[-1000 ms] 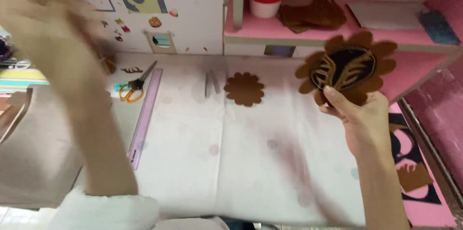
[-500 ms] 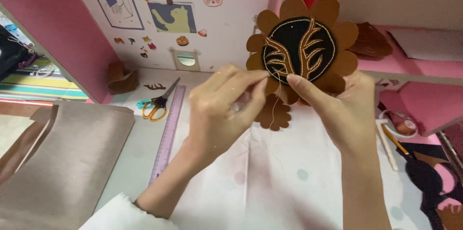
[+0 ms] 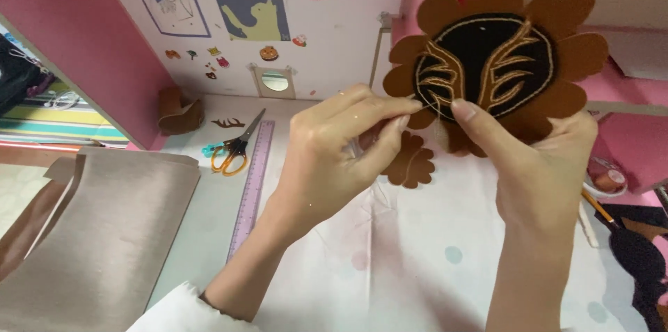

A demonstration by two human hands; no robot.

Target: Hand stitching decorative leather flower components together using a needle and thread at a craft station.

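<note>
**Stitching on the flower piece, held up near the camera**

Biggest things first: our table (image 3: 417,283) has a pale dotted cover, and a big sheet of tan leather-like material (image 3: 104,234) lies over its left edge, probably pushed aside so we have room in the middle. Behind is a white wall (image 3: 334,33) with little stickers and drawings.

Then the main piece: a brown flower-shaped felt piece (image 3: 497,60) with a black centre and tan stitched lines. Our right hand (image 3: 543,179) lifts it well above the table, thumb pressed on the front and the other fingers hidden behind, so the face tilts toward us. Our left hand (image 3: 334,158) pinches thumb and forefinger together right at the flower's left edge (looks like a needle or thread in there, but it's too thin to tell).

Smaller stuff: a purple ruler (image 3: 252,186) beside orange-handled scissors (image 3: 233,151), and a second small brown flower cutout (image 3: 410,165) on the table, partly hidden behind our left hand. The right edge has dark scraps, cut off.
</note>
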